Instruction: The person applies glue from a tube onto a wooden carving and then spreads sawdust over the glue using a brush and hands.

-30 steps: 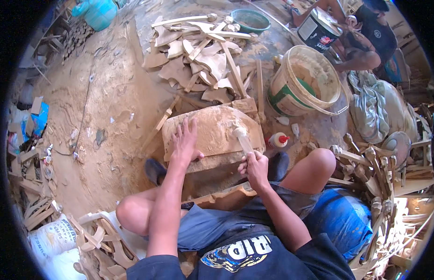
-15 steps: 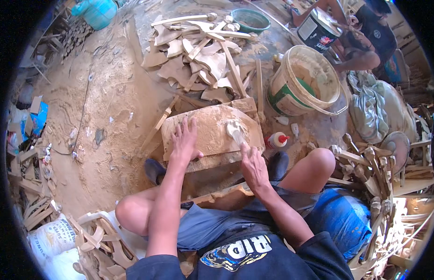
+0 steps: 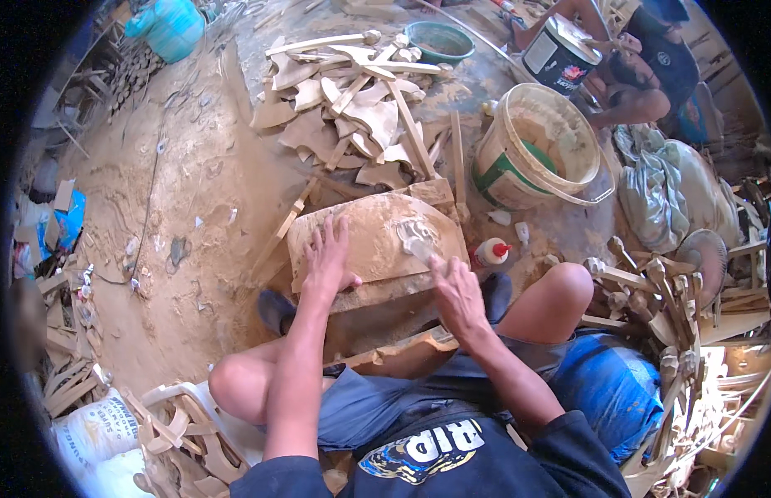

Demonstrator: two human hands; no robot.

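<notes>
A wide wooden panel (image 3: 360, 249) with a curved far edge lies in front of me between my feet, dusted pale brown. My left hand (image 3: 325, 259) rests on its left part, fingers spread. In my right hand (image 3: 457, 295) is a small putty knife (image 3: 418, 247), its pale blade down on the panel's right part. Just beyond the blade, wet whitish paste (image 3: 412, 227) lies in curved streaks. The knife's handle is mostly hidden in my fingers.
Beyond the panel lies a heap of cut wooden pieces (image 3: 311, 137). To the right are a white bottle with a red cap (image 3: 491, 251) and a large dusty bucket (image 3: 518, 170). Another person (image 3: 663, 66) sits at the far right. Wooden parts (image 3: 642, 282) are piled beside my right knee.
My right hand has drawn the putty knife slightly toward me. The paste, a lump before, is now smeared into streaks. My left hand stays on the panel.
</notes>
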